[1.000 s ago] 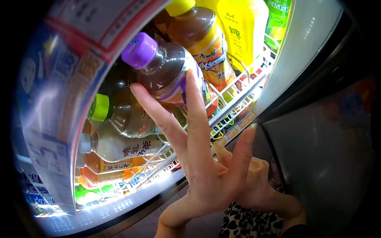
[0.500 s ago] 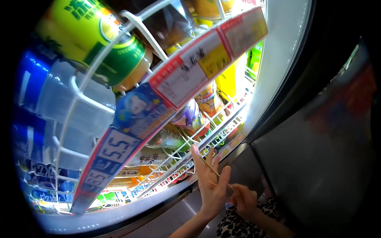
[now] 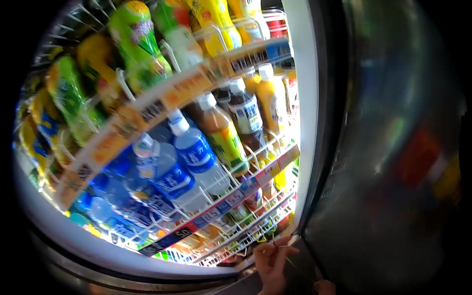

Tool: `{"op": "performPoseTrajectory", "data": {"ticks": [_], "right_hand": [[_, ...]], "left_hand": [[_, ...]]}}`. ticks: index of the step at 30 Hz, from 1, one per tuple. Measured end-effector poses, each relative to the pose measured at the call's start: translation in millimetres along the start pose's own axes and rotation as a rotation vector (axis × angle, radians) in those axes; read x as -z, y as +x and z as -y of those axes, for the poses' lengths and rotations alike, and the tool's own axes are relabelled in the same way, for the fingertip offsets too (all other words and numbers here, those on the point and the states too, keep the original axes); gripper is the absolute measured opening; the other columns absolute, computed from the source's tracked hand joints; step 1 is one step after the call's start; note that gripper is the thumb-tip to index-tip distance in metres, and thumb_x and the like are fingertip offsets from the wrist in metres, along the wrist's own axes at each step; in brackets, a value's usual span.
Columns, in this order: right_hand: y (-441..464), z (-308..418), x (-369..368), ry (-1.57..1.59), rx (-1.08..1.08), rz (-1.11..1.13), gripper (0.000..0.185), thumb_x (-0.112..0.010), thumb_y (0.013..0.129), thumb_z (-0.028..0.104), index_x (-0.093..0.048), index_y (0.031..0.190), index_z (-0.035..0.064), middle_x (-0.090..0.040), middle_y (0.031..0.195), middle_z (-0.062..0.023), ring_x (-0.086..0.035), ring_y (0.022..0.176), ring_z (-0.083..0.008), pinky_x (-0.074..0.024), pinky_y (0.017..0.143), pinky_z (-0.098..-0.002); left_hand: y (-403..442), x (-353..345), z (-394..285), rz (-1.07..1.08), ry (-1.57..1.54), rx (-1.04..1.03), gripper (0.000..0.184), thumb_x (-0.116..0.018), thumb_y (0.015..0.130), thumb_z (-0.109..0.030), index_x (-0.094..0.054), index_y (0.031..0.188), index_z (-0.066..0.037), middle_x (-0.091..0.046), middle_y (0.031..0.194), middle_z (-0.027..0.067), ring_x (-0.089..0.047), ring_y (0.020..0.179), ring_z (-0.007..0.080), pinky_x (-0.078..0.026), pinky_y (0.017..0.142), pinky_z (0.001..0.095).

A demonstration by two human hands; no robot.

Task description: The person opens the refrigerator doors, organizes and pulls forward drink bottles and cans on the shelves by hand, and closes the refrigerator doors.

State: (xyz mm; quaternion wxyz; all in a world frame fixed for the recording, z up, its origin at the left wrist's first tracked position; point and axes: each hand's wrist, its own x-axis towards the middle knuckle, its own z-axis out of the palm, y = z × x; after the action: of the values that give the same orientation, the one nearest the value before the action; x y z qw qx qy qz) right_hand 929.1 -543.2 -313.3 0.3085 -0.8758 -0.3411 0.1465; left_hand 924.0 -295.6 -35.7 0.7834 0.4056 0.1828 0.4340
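Low in the view, my left hand (image 3: 270,263) has its fingers curled in, with a thin pale cord (image 3: 296,268) at the fingertips. The cord slants down from there towards my right hand (image 3: 324,287), which shows only in part at the bottom edge, its fingers bunched at the cord's lower end. Both hands are in front of the lower corner of a lit drinks cooler and touch no bottle. The left hand is nearest to the lowest wire shelf (image 3: 255,225).
Wire shelves hold several bottles, among them a clear one with a blue label (image 3: 198,156) and a green one (image 3: 140,42). A price strip (image 3: 164,101) edges the upper shelf. The cooler's white frame (image 3: 306,98) and a dark, blurred panel (image 3: 378,196) stand at the right.
The view has swung up to higher shelves, and both hands now sit lower in the frame. My left hand's fingers, spread wide before, have curled in. My right hand is now mostly cut off.
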Motion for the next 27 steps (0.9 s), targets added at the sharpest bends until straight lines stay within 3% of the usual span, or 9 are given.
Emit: {"op": "performPoseTrajectory", "data": {"ticks": [3,6,9,12,14,19,20,23,27], "right_hand": [[21,13,8,0.05,0.014,0.065,0.025,-0.063,0.075,0.018,-0.057,0.098,0.0097,-0.06,0.095,-0.0176,-0.059,0.087,-0.0355,-0.0457,0.073,-0.0448],[73,84,67,-0.162,0.284,0.039,0.017,-0.051,0.084,0.01,-0.062,0.097,0.0083,-0.067,0.083,-0.0108,-0.065,0.074,-0.0279,-0.0507,0.064,-0.0377],[127,174,144,-0.054,0.296,-0.124,0.022,-0.053,0.085,0.01,-0.062,0.105,0.0071,-0.066,0.089,-0.0139,-0.064,0.082,-0.03,-0.0499,0.07,-0.0384],[181,274,237,0.22,0.512,-0.462,0.018,-0.055,0.084,0.009,-0.064,0.1,0.0061,-0.064,0.081,-0.0149,-0.062,0.074,-0.0332,-0.0483,0.065,-0.0427],[206,346,305,0.394,0.695,-0.695,0.015,-0.058,0.085,0.005,-0.065,0.099,0.0029,-0.067,0.09,-0.0146,-0.066,0.079,-0.0286,-0.0505,0.067,-0.0348],[290,486,450,0.729,1.093,-1.103,0.01,-0.059,0.084,0.004,-0.064,0.092,0.0024,-0.066,0.082,-0.0127,-0.063,0.069,-0.0254,-0.0483,0.06,-0.0313],[303,511,476,0.75,1.037,-1.038,0.011,-0.057,0.085,0.005,-0.064,0.092,0.0048,-0.065,0.082,-0.0125,-0.061,0.071,-0.0268,-0.0476,0.062,-0.0337],[358,580,543,0.543,1.019,-1.153,0.031,-0.059,0.078,0.021,-0.062,0.104,0.0044,-0.066,0.088,-0.0131,-0.061,0.087,-0.0303,-0.0461,0.079,-0.0437],[390,648,597,0.323,0.806,-0.937,0.069,-0.066,0.063,0.052,-0.062,0.104,-0.0021,-0.066,0.095,-0.0167,-0.063,0.093,-0.0302,-0.0477,0.081,-0.0395]], "left_hand": [[3,-9,-59,0.063,0.135,0.231,0.031,-0.053,0.09,-0.005,-0.048,0.12,-0.007,-0.065,0.088,0.0116,-0.053,0.062,0.0068,-0.039,0.05,0.0191],[5,-8,-88,0.17,0.221,0.305,0.028,-0.047,0.085,0.001,-0.058,0.11,-0.003,-0.052,0.076,-0.0014,-0.045,0.068,0.004,-0.034,0.061,0.018],[-5,-30,-122,0.075,0.365,0.248,0.026,-0.046,0.08,0.0,-0.063,0.099,-0.002,-0.038,0.061,-0.0071,-0.034,0.056,0.0022,-0.027,0.053,0.0186],[13,-44,-131,0.182,0.382,0.151,0.031,-0.045,0.081,-0.002,-0.062,0.107,-0.002,-0.04,0.062,-0.0065,-0.034,0.058,0.003,-0.028,0.054,0.0186],[30,-65,-133,0.273,0.454,-0.018,0.032,-0.045,0.086,-0.004,-0.06,0.114,0.0,-0.043,0.066,-0.0036,-0.036,0.059,0.0041,-0.031,0.055,0.0183],[71,-123,-174,0.436,0.498,-0.15,0.031,-0.04,0.095,-0.004,-0.05,0.125,-0.001,-0.061,0.089,0.0075,-0.049,0.055,0.0061,-0.038,0.048,0.0188],[82,-126,-184,0.443,0.636,-0.168,0.029,-0.037,0.095,-0.002,-0.052,0.12,-0.001,-0.061,0.094,0.0087,-0.056,0.059,0.0075,-0.04,0.048,0.0193],[97,-148,-220,0.397,0.641,-0.366,0.03,-0.032,0.095,-0.001,-0.055,0.115,0.0,-0.062,0.097,0.0099,-0.06,0.06,0.0096,-0.042,0.047,0.0207],[133,-159,-272,0.409,0.735,-0.558,0.028,-0.032,0.096,-0.003,-0.055,0.111,0.001,-0.063,0.091,0.0113,-0.059,0.059,0.012,-0.045,0.048,0.0204]]}}
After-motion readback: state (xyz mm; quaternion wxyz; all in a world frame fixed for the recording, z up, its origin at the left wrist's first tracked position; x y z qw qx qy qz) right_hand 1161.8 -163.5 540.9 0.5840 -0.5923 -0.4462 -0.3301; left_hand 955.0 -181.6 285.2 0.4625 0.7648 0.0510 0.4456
